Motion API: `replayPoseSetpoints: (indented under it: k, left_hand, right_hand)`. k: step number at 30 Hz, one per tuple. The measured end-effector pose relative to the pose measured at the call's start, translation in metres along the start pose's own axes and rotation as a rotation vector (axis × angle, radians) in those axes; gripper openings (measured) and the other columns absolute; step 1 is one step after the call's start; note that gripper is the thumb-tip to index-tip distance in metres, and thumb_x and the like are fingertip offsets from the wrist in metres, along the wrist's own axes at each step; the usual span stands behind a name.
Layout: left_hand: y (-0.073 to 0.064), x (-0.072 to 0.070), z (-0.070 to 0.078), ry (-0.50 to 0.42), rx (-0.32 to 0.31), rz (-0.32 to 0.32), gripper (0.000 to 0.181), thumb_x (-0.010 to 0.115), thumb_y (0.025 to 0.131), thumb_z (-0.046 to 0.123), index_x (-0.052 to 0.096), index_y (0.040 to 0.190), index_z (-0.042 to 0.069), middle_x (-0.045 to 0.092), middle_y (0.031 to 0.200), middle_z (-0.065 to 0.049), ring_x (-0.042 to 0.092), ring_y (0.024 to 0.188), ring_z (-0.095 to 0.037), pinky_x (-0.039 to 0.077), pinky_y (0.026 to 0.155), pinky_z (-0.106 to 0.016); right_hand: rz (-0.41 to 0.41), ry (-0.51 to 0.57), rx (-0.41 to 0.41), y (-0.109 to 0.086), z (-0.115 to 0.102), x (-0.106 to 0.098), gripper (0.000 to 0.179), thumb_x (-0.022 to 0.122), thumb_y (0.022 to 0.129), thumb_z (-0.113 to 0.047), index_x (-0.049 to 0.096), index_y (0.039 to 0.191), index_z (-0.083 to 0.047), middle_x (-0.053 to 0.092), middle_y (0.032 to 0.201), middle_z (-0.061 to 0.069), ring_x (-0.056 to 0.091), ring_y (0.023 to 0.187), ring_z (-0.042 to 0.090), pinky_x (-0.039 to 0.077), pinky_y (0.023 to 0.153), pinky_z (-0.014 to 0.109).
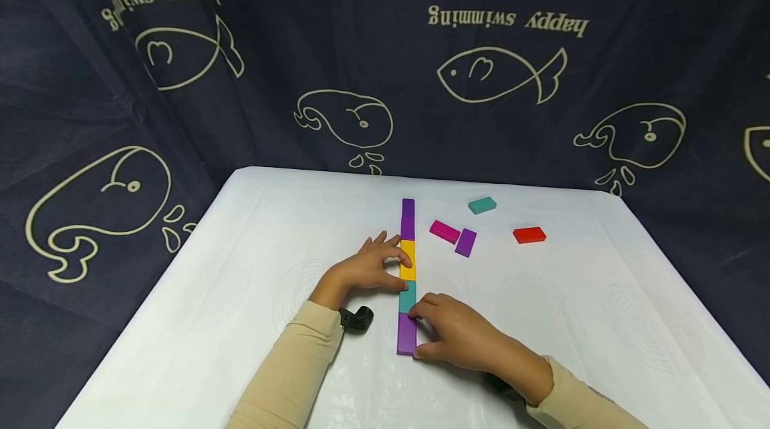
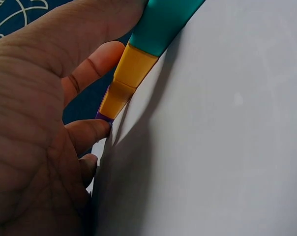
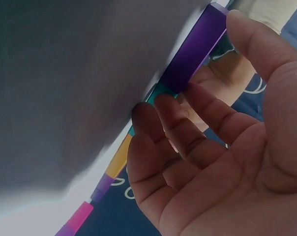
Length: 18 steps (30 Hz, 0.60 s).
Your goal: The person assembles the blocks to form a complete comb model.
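A straight row of coloured blocks runs away from me on the white table. My right hand (image 1: 460, 335) holds the nearest purple block (image 1: 406, 333), thumb at its near end and index finger by its far end. Just beyond it in the row is a teal block (image 1: 406, 302). My left hand (image 1: 367, 268) reaches over the row from the left, its thumb on the teal block and its bent index fingertip on the yellow part (image 2: 133, 66). Its other fingers lie along the left side. Purple blocks (image 1: 408, 218) form the far end.
Right of the row, a pink block (image 1: 444, 232) lies against a loose purple block (image 1: 466, 242). A separate teal block (image 1: 482, 205) is farther back, and a red block (image 1: 529, 235) lies farther right. A dark printed cloth (image 1: 385, 35) hangs behind the table (image 1: 240, 228).
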<state>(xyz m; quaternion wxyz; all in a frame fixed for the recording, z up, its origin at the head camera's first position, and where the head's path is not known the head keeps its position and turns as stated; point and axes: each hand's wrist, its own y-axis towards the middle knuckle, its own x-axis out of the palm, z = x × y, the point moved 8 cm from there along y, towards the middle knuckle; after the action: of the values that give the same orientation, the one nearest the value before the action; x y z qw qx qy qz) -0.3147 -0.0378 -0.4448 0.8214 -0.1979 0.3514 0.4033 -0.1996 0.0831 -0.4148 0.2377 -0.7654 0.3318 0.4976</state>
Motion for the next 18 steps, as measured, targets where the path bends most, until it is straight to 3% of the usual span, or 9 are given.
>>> replayPoseSetpoints:
  k: [18]
  left_hand:
    - [-0.0015, -0.0016, 0.0000, -0.018, 0.010, 0.004, 0.030, 0.083, 0.079, 0.033, 0.067, 0.105, 0.028, 0.029, 0.160, -0.011, 0.006, 0.151, -0.034, -0.004, 0.120, -0.050]
  right_hand:
    - [-0.011, 0.006, 0.003, 0.0012, 0.0003, 0.0000, 0.047, 0.081, 0.080, -0.040, 0.067, 0.118, -0.015, 0.061, 0.108, -0.010, 0.053, 0.097, 0.006, 0.051, 0.089, 0.033]
